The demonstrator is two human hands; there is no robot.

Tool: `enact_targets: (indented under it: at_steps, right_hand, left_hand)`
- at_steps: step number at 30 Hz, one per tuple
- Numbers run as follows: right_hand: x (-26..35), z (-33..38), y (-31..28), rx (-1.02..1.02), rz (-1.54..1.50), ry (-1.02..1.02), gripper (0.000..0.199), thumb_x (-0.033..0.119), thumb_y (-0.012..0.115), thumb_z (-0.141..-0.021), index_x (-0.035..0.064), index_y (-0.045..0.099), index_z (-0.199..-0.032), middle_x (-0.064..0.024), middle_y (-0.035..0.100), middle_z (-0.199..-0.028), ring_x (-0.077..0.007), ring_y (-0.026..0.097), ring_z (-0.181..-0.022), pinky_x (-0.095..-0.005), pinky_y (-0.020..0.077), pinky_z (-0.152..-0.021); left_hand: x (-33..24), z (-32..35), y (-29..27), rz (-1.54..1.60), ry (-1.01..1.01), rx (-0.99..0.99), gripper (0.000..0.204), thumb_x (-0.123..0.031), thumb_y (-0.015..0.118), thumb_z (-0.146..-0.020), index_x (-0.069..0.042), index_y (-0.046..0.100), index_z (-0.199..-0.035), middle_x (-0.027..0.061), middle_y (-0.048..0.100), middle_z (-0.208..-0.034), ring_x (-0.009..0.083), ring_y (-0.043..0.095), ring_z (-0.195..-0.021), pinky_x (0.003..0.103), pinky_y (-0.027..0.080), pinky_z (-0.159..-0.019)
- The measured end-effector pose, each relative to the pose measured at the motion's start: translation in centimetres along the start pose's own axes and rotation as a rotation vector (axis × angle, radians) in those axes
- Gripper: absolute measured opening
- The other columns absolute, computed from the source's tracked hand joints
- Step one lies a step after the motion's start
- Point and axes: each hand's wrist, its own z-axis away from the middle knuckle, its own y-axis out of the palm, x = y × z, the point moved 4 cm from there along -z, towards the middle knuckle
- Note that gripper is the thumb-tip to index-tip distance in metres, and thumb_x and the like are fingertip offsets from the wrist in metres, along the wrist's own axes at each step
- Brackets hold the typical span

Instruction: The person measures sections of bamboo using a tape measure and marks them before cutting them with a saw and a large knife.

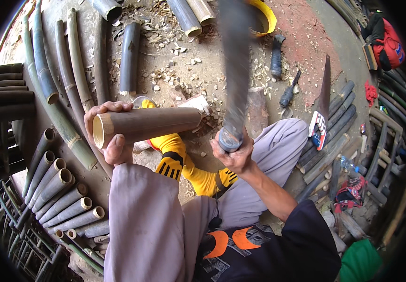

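My left hand (111,130) grips a bamboo tube (158,123) by its near left end, thumb below and fingers over the top. The tube lies nearly level, its pale cut mouth facing left. Its far end is beside a pale-topped wood block (196,104) on the ground; whether they touch I cannot tell. My right hand (236,152) is closed round the grip of a machete (233,70) raised upright, its long dark length smeared by motion and its round grey butt toward me. Yellow footwear (172,150) covers my feet below the tube.
Bamboo poles (73,70) and cut tubes (64,183) lie left. Ahead are wood chips (179,51), a yellow-rimmed container (266,19) and two wrapped-handled tools (287,94). A handsaw (324,89) stands beside my right knee, near more bamboo (339,117).
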Motion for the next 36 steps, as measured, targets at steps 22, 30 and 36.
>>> enact_targets:
  at_steps: [22,30,36]
  right_hand:
    - [-6.3,-0.3,0.8,0.415,0.360,0.491,0.038,0.021,0.070,-0.082,-0.0008,0.050,-0.105,-0.0227,0.065,-0.084,-0.0369,0.068,-0.079,-0.0431,0.0528,-0.067]
    - [-1.1,0.8,1.4,0.019,0.145,-0.027,0.037,0.016,0.071,-0.081,-0.0010,0.048,-0.106,-0.0160,0.065,-0.082,-0.0280,0.068,-0.070,-0.0357,0.0548,-0.061]
    - [-6.0,0.9,1.0,0.297,0.313,0.438,0.041,0.017,0.072,-0.079,-0.0037,0.047,-0.104,-0.0226,0.065,-0.077,-0.0335,0.068,-0.067,-0.0408,0.0547,-0.059]
  left_hand:
    - [-0.5,-0.2,-0.2,-0.069,-0.045,-0.455,0.074,-0.019,0.060,-0.069,0.003,0.034,-0.135,0.0257,0.054,-0.110,0.0380,0.060,-0.099,0.048,0.049,-0.089]
    - [-0.3,0.8,0.0,-0.286,0.065,-0.556,0.054,-0.009,0.066,-0.077,0.000,0.040,-0.124,0.0186,0.060,-0.092,0.0296,0.064,-0.080,0.042,0.055,-0.074]
    - [-0.3,-0.2,-0.2,-0.169,0.105,-0.460,0.053,-0.010,0.067,-0.076,-0.001,0.042,-0.122,0.0181,0.059,-0.094,0.0305,0.063,-0.082,0.044,0.054,-0.076]
